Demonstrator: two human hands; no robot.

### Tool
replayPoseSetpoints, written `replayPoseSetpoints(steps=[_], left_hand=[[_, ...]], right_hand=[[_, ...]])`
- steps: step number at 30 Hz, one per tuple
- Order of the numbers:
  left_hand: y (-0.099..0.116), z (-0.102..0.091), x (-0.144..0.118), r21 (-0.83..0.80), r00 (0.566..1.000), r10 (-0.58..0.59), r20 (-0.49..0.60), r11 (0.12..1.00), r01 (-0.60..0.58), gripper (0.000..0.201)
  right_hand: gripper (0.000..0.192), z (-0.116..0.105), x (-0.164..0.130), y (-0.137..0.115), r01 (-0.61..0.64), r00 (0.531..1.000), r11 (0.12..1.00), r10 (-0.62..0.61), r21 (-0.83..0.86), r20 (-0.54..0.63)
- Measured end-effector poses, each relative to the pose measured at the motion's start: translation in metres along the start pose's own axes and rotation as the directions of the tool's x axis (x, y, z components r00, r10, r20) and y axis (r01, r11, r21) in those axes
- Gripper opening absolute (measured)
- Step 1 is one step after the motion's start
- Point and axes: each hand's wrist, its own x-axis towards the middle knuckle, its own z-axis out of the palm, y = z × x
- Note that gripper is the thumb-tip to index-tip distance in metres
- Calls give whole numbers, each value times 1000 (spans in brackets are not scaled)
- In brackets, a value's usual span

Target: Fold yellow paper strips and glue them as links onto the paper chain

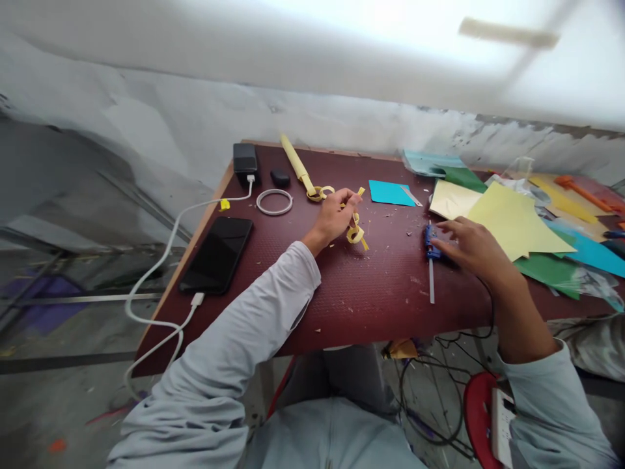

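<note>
The left hand (334, 215) is out over the middle of the dark red textured table (342, 299), fingers curled around a chain of looped yellow paper strips (356, 231). The chain hangs from the fingertips and its lower loops rest on the tabletop just right of the hand. The grip looks loose, a pinch and not a fist.

Over to the right, the right hand (471, 247) lies low and flat on a blue hot-glue gun (430, 244) that lies on the table, fingers spread and only partly bent. A pale glue stick (431, 286) pokes out of the gun toward the table's near edge. Whether the hand actually grasps the gun or only rests on it, I cannot tell. A black cord (481, 326) runs down from under the wrist and off the table edge.

Behind the left hand lies a rolled yellow paper tube (295, 163) with a loop at its end. To its left, a white ring (274, 202), a small black oval case (280, 176) and a black charger block (245, 159). A black smartphone (217, 254) sits near the left edge, a white cable (161, 260) plugged into it.

Right of the hands, a pale yellow paper sheet (512, 221) overlaps green and blue sheets, and a turquoise paper square (388, 193) lies farther back.
</note>
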Motion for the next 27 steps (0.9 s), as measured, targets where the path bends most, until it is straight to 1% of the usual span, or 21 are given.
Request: replayPoseSetpoints(steps=[1, 2, 4, 5, 7, 9, 10, 12, 15, 17, 19, 22, 24, 27], left_hand=[[2, 0, -1, -23, 1000, -24, 1, 999, 24, 23], [3, 1, -1, -43, 999, -45, -2, 998, 45, 23], [7, 1, -2, -81, 997, -78, -18, 994, 76, 22], [8, 1, -2, -99, 995, -91, -30, 991, 88, 23], [11, 0, -1, -137, 993, -107, -57, 986, 99, 24], [14, -1, 0, -174, 989, -114, -94, 980, 97, 25], [16, -2, 0, -189, 987, -118, -112, 977, 95, 25], [18, -4, 1, -191, 982, -120, -143, 977, 91, 25], [18, -5, 1, -152, 983, -85, -162, 987, 60, 26], [17, -4, 0, -144, 988, -44, -146, 989, 22, 27], [16, -3, -2, -137, 992, -16, -127, 991, -2, 29], [15, -2, -4, -100, 994, -8, -109, 995, -2, 35], [14, -1, -6, -85, 996, -7, -91, 996, -1, 39], [13, -1, -8, -95, 998, -11, -65, 995, 5, 39]], right_hand=[[41, 6, 6, -19, 7, 1000, 998, -7, 55, 2], [42, 14, 13, -37, 11, 999, 988, -17, 154, 42], [42, 34, 31, -67, 15, 982, 947, -74, 321, 173], [43, 45, 42, -77, 28, 970, 930, -114, 367, 215], [44, 64, 64, -89, 70, 954, 893, -190, 445, 232], [45, 76, 86, -93, 10, 945, 801, -203, 599, 255], [44, 79, 95, -93, -28, 953, 747, -180, 664, 243], [42, 82, 108, -95, -81, 978, 644, -96, 760, 185], [44, 83, 114, -100, -86, 995, 552, 12, 829, 95], [38, 84, 112, -103, -84, 996, 503, 31, 860, 79], [32, 87, 109, -105, -92, 995, 460, 16, 883, 96], [29, 91, 104, -104, -103, 991, 410, -41, 906, 131], [28, 92, 102, -104, -84, 990, 406, -73, 910, 124], [25, 88, 99, -104, -39, 992, 448, -90, 893, 89]])
